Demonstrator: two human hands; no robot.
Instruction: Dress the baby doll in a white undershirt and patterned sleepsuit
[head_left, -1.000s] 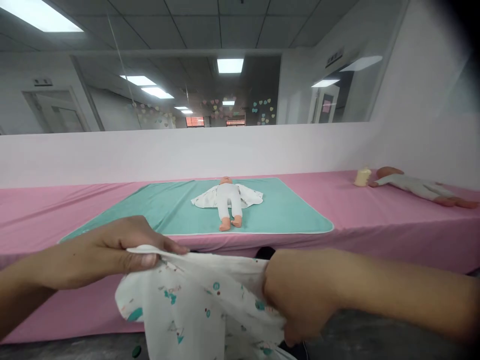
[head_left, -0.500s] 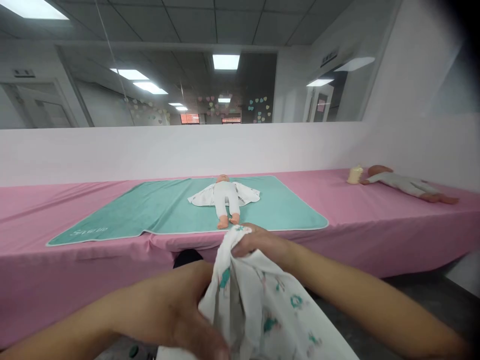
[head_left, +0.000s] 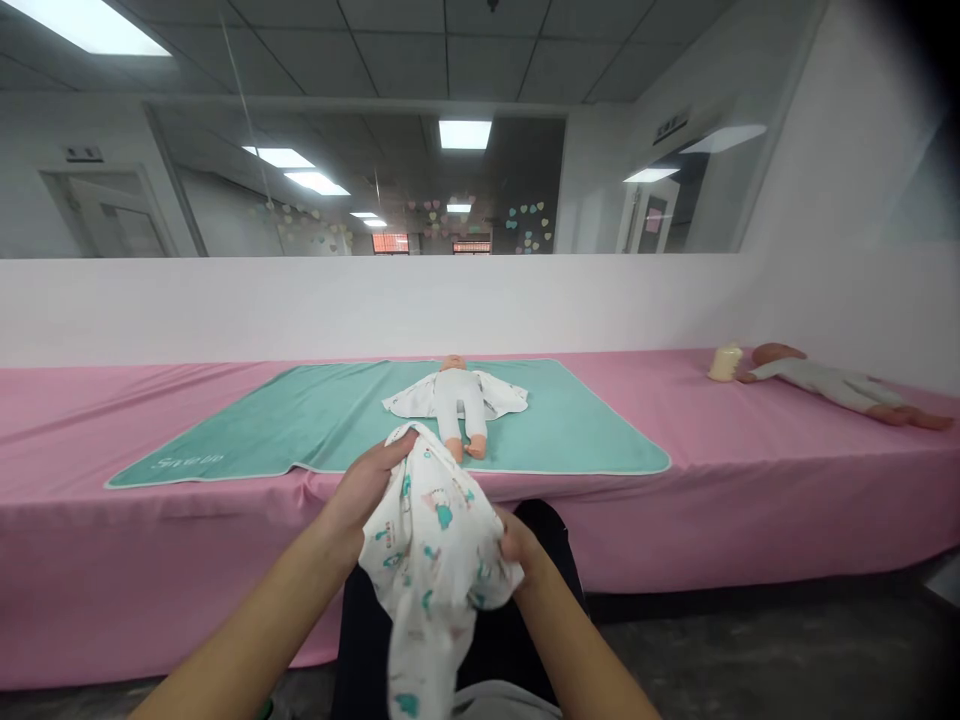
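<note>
A white baby garment with green and pink prints hangs bunched between my hands, above my lap. My left hand is closed on its upper left edge, thumb near the top. Lower down, my right hand grips the cloth's right side, its fingers partly hidden by the fabric. Whether the garment is a top or trousers, I cannot tell. Just beyond lies a baby doll on its back in a white suit, feet toward me. Under it a printed white shirt is spread open.
The doll lies on a green mat over a pink tablecloth. At the right are a cream candle-like object and a second doll in pale clothing. A white wall with a wide window stands behind.
The garment has swung leftward and now hangs down, more of its print showing. My left hand has risen to its upper edge; my right hand has come down to its right side.
</note>
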